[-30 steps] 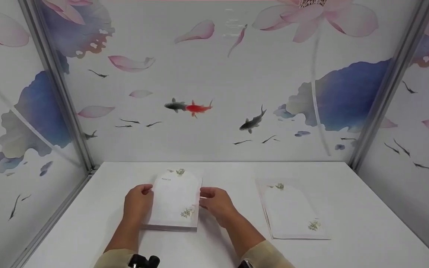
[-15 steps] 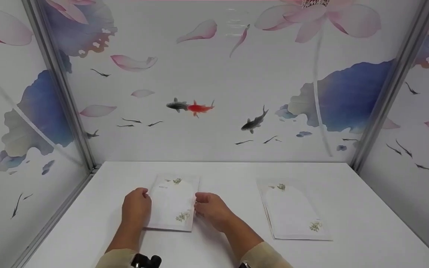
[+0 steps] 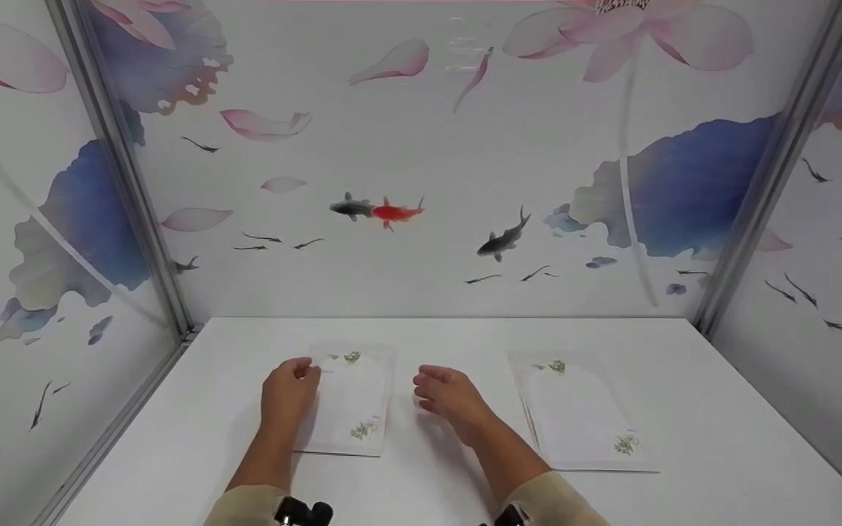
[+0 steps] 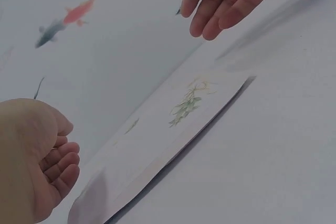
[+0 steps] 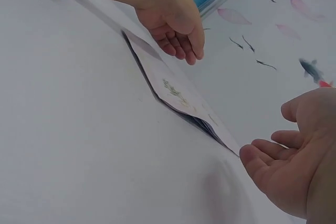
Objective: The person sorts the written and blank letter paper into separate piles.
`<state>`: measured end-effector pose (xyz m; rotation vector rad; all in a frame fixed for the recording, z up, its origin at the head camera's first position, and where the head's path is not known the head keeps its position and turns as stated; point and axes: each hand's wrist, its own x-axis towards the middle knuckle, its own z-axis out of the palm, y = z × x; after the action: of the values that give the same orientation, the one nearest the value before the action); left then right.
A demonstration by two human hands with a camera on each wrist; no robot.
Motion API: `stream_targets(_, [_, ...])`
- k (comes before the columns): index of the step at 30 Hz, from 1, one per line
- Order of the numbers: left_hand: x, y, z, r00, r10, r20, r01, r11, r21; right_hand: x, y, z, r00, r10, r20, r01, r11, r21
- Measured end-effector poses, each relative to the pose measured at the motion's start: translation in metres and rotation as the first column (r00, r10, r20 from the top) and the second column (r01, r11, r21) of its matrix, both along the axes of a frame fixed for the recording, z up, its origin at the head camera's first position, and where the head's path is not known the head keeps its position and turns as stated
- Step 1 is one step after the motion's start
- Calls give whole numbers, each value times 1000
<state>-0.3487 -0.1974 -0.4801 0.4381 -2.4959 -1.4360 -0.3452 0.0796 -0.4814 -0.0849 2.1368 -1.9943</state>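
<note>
A thin stack of white paper sheets [image 3: 351,402] printed with green floral sprigs lies flat on the left half of the table. My left hand [image 3: 288,398] hovers at its left edge with loosely curled fingers and grips nothing. To the right of the stack, my right hand [image 3: 450,400] is held apart from it, fingers loosely bent and nothing between them. The left wrist view shows the stack's sheets [image 4: 157,145] between the two hands. In the right wrist view, dark gaps show between the sheets [image 5: 173,85] along the near edge.
A second stack of similar printed sheets [image 3: 582,413] lies on the right side of the white table [image 3: 457,486], its left edge slightly uneven. Wall panels [image 3: 362,285] painted with fish and lotus enclose the table at the back and both sides.
A second ago both hands held the left stack by its sides, raised slightly. It came down onto the table. Now both hands are off it, the right one having moved away rightward.
</note>
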Motion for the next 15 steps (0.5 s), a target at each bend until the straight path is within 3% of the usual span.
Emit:
stream_targets(7, [-10, 43, -2, 998, -57, -20, 58, 996, 66, -7, 42, 4, 996, -83, -10, 83, 996, 23])
stream_targets(15, [-13, 90, 2, 991, -121, -56, 127, 984, 128, -11, 97, 10, 985, -175, -12, 175, 984, 20])
